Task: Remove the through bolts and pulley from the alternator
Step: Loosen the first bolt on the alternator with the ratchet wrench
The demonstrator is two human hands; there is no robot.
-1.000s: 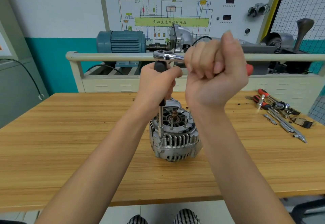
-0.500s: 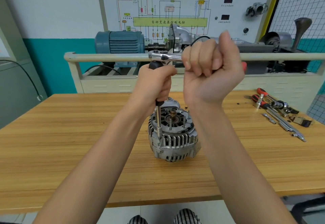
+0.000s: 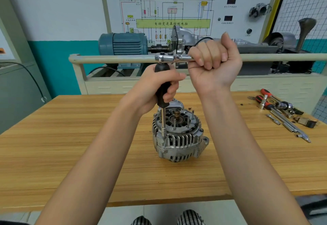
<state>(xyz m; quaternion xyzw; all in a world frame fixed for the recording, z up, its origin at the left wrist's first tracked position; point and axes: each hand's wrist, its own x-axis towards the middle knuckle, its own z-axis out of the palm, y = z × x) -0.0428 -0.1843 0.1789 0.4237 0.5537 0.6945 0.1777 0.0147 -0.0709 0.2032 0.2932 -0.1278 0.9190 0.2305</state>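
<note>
Alternator (image 3: 177, 136) upright mid-surface (image 3: 70, 154). Left grip (image 3: 157, 90) wrapped round driver (image 3: 161, 90), socket on bolt (image 3: 163, 137) at 9 o'clock. Right grip (image 3: 215, 65) clenched on ratchet (image 3: 174, 58). Keep shaft plumb, press down, swing level, steady housing against twisting.

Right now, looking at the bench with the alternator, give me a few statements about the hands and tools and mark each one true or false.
1. The left hand grips the black driver handle. True.
2. The right hand holds nothing. False: it grips the ratchet.
3. The alternator stands on the wooden table. True.
4. The spare tools lie left of the alternator. False: they lie to its right.
</note>
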